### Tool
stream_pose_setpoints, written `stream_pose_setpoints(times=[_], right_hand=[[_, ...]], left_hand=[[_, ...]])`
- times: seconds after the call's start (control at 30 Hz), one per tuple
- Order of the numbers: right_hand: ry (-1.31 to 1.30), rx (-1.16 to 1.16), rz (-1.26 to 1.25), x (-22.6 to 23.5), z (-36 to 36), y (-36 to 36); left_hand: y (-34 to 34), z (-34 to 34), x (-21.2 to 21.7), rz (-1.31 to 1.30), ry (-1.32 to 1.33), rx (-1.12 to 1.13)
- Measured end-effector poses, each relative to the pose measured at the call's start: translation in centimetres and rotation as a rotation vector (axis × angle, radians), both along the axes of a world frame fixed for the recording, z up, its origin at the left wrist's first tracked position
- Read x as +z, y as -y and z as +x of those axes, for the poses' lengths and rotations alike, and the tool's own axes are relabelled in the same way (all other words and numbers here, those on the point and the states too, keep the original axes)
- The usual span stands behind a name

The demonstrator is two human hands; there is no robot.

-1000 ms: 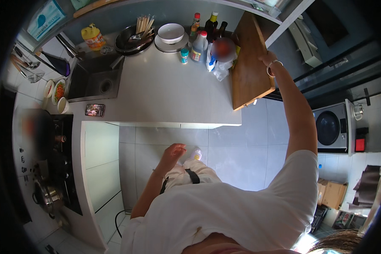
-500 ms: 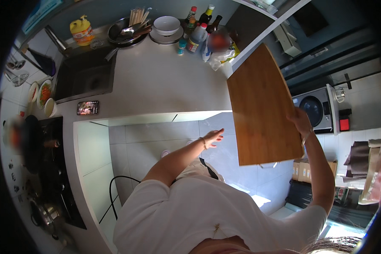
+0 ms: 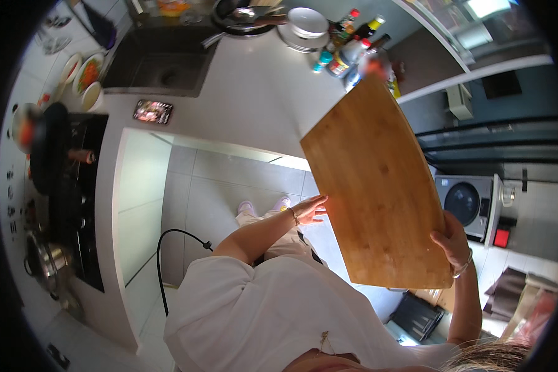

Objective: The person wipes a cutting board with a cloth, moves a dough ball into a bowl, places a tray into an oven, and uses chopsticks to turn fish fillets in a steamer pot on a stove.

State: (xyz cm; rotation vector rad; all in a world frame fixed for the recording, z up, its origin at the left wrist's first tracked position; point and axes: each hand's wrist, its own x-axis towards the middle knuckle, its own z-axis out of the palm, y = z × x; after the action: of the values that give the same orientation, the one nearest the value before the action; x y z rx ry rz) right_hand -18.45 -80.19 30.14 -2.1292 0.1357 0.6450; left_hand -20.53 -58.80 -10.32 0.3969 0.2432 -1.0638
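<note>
A large wooden cutting board (image 3: 381, 192) hangs tilted in front of me, one far corner over the edge of the pale countertop. My right hand (image 3: 452, 243) grips its right edge, the thumb lying on the face and the other fingers hidden behind. At the opposite edge is my left hand (image 3: 309, 211), its fingers stretched out and the tips reaching the board's left side. Whether those fingertips carry any weight I cannot tell.
The countertop (image 3: 254, 93) holds a phone (image 3: 153, 111), stacked bowls and plates (image 3: 307, 28), and several sauce bottles (image 3: 350, 53). A dark sink (image 3: 158, 62) is set in at the far left. The stove (image 3: 84, 204) with a pan and pot lies left. A washing machine (image 3: 464, 201) stands at right.
The board has come nearer and shifted left, turning slightly. My left hand, apart from it before, now meets its left edge. The whole view has also shifted.
</note>
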Motion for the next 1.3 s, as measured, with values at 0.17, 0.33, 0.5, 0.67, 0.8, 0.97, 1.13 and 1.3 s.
stream_pose_setpoints(times=[0.17, 0.33, 0.5, 0.67, 0.8, 0.97, 1.13, 1.3], right_hand=[[-0.057, 0.428, -0.053, -2.3, 10.2, -4.6], [-0.036, 0.62, 0.036, -13.7, 21.0, -5.8], [0.153, 0.797, 0.148, -24.2, 29.0, -9.4], [0.239, 0.625, 0.114, -30.8, 32.1, -13.2], [0.244, 0.604, 0.118, -35.5, 34.0, -14.2], [0.397, 0.643, -0.01, -39.0, 35.1, -15.1], [0.529, 0.709, -0.133, -39.4, 35.0, -16.2], [0.921, 0.762, -0.176, -38.0, 34.0, -16.9]], left_hand=[[-6.8, -0.9, 0.2, 0.137, -0.073, 0.42], [-10.5, -3.0, -0.5, 0.349, -0.199, 0.694], [-10.8, -3.7, 0.0, 0.538, -0.348, 0.885], [-10.4, -2.7, -0.2, 0.677, -0.451, 0.936], [-10.7, -2.1, -0.4, 0.732, -0.483, 0.944], [-11.3, -2.0, -1.2, 0.786, -0.513, 0.93], [-11.6, -1.8, -0.3, 0.798, -0.541, 0.921], [-11.8, -1.6, -0.4, 0.843, -0.549, 0.885]])
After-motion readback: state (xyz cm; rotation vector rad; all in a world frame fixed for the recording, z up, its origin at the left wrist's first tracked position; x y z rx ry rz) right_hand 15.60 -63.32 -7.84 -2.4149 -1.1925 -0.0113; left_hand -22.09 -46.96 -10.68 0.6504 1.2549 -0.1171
